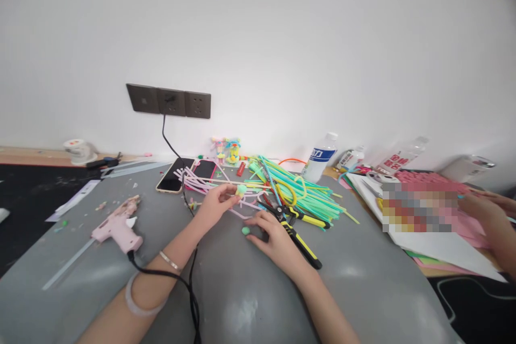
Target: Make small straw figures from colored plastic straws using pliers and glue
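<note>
My left hand [215, 204] is closed in a pinch on a small green and yellow craft piece [241, 190], held just above the grey mat [250, 285]. My right hand [271, 234] rests on the mat with its fingers curled. Its fingertips touch a small green blob [245, 230]. Right behind that hand lie yellow-handled pliers [298, 226]. A heap of pink, green and blue straws [290, 188] sits past both hands.
A pink glue gun [117, 227] lies to the left, its black cord crossing my left arm. Two phones [177, 174] lie near the wall sockets [169, 101]. Bottles [320, 157] stand at the back right. Another person's hands [486, 209] rest on pink paper sheets [435, 193] at the right.
</note>
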A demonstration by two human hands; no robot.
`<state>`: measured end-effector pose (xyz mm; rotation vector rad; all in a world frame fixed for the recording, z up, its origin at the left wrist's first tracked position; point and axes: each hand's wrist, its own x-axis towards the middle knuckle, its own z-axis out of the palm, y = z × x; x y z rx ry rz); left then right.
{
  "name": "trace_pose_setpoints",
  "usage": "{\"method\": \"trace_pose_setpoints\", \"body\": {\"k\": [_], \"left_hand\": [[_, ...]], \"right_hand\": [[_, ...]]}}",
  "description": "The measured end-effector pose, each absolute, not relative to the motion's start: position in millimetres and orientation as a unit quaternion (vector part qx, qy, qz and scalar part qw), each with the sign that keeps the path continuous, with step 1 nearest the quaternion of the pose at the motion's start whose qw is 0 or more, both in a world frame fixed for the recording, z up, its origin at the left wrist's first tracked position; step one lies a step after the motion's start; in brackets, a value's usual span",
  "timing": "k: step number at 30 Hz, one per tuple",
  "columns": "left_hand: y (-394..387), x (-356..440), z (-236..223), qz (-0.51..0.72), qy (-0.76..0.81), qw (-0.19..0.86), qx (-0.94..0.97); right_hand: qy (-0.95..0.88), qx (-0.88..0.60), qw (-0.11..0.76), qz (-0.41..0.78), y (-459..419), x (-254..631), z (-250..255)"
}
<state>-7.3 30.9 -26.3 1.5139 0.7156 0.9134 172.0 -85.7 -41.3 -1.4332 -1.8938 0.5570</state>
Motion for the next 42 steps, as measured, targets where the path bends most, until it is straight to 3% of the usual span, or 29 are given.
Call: {"method": "trace_pose_setpoints", "body": {"k": [11, 23, 29, 42], "left_hand": [[29, -6, -25, 0.383, 0.316, 0.562, 0.661], [29, -7, -24, 0.415, 0.322, 0.543, 0.655], [28, -7, -24, 0.401, 0.314, 0.528, 0.680], [26, -8, -21, 0.388, 0.315, 0.474, 0.725]], "right_hand": [[-0.788, -0.526, 0.257, 0.191, -71, 166, -21], [-0.618, -0.454, 0.484, 0.422, -6, 199, 22], [-0.611, -0.438, 0.447, 0.485, -9, 198, 13], [-0.659, -0.462, 0.418, 0.421, -17, 196, 11]]}}
